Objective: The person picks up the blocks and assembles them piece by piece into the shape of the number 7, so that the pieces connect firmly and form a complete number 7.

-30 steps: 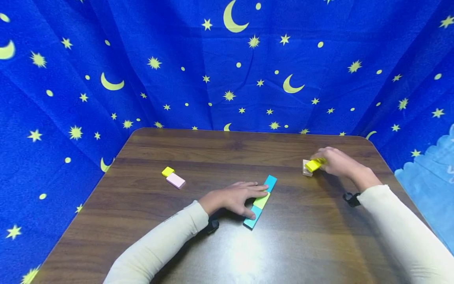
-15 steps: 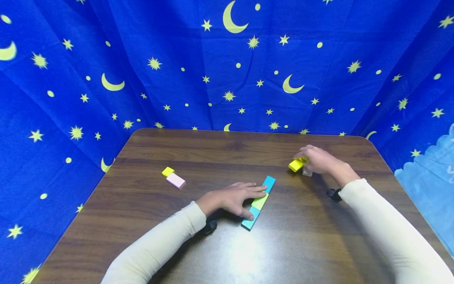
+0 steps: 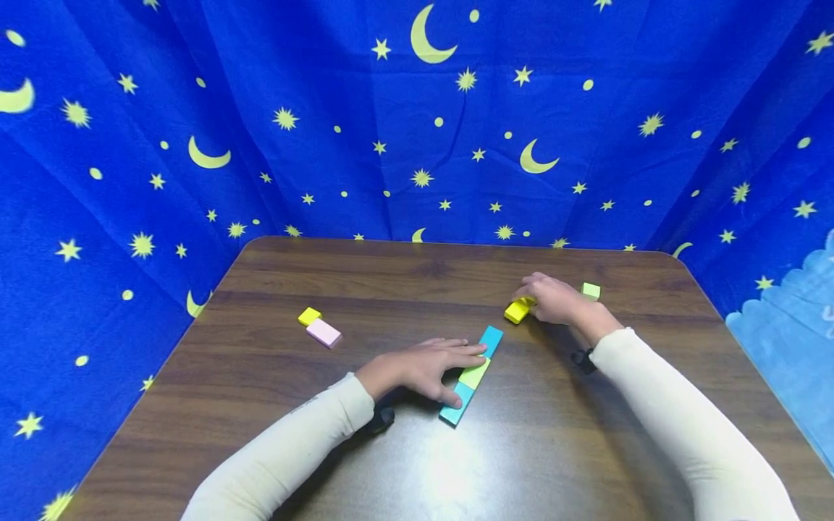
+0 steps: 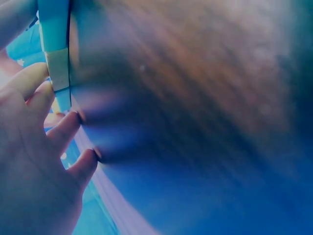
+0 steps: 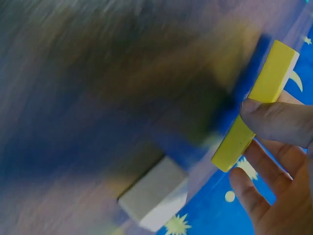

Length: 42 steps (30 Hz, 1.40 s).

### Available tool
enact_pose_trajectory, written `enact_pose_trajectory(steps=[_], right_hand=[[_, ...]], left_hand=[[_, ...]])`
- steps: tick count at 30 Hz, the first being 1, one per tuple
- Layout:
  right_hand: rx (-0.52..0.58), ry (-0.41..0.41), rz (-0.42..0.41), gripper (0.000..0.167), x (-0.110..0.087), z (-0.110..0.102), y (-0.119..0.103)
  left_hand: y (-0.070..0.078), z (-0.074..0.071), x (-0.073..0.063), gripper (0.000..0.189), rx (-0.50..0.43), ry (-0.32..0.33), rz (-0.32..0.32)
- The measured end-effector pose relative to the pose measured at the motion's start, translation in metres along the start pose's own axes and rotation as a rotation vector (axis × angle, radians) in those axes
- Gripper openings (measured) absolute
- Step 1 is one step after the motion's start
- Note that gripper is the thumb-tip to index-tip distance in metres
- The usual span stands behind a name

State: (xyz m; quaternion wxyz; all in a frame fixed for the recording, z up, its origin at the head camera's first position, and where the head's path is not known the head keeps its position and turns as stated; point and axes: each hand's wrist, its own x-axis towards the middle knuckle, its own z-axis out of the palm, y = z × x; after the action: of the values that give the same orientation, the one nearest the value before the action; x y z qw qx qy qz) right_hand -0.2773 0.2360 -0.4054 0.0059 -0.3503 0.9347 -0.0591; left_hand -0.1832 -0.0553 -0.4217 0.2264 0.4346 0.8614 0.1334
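Observation:
My left hand [image 3: 426, 369] lies over a slanting row of flat blocks, fingers spread. Its thumb touches the near blue block [image 3: 458, 405], and fingertips reach the yellow-green block [image 3: 475, 372] and the far blue block [image 3: 491, 340]. The three lie end to end, as the left wrist view also shows with a blue block [image 4: 54, 24]. To the right, my right hand [image 3: 554, 299] pinches a long yellow block [image 3: 517, 311] close over the table. The right wrist view has the thumb [image 5: 274, 120] across that yellow block's middle, fingers behind it.
A small yellow block [image 3: 309, 316] and a pale pink block [image 3: 323, 333] touch on the table's left. Beyond the right wrist sits a pale green block [image 3: 591, 291]. A whitish block [image 5: 154, 193] shows in the right wrist view. Blue star-patterned cloth [image 3: 365, 166] hangs behind the table.
My right hand has moved left with the yellow block, uncovering the pale green block; the pale block beneath it is now hidden. The row under my left hand has slid slightly left and nearer.

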Motion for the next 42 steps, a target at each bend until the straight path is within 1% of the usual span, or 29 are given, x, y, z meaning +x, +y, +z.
enact_pose_trajectory(steps=[5, 9, 13, 18, 21, 26, 32, 42], right_hand=[[-0.004, 0.028, -0.065, 0.031, 0.006, 0.008, -0.006], [-0.016, 0.044, -0.086, 0.032, 0.008, 0.012, -0.011], [-0.003, 0.059, -0.078, 0.035, 0.009, 0.014, -0.017], [0.027, 0.053, -0.064, 0.04, 0.008, 0.013, -0.024], [0.04, 0.066, -0.088, 0.042, 0.008, 0.015, -0.026], [0.072, 0.065, -0.109, 0.043, 0.007, 0.017, -0.03], [0.07, 0.054, -0.087, 0.044, 0.007, 0.017, -0.031], [0.079, 0.028, -0.072, 0.045, 0.008, 0.017, -0.031]], left_hand=[[-0.002, 0.003, -0.002, 0.079, 0.007, 0.006, 0.008], [-0.002, 0.003, -0.004, 0.079, -0.002, 0.005, 0.005], [-0.003, 0.003, -0.006, 0.079, -0.012, 0.005, 0.004], [-0.003, 0.003, -0.007, 0.079, -0.013, 0.004, 0.007], [-0.003, 0.003, -0.007, 0.079, -0.013, 0.005, 0.004], [-0.003, 0.002, -0.009, 0.08, -0.015, 0.002, 0.002], [-0.001, 0.001, -0.009, 0.08, -0.002, 0.008, -0.003], [0.001, 0.002, -0.009, 0.081, 0.036, 0.016, -0.001]])
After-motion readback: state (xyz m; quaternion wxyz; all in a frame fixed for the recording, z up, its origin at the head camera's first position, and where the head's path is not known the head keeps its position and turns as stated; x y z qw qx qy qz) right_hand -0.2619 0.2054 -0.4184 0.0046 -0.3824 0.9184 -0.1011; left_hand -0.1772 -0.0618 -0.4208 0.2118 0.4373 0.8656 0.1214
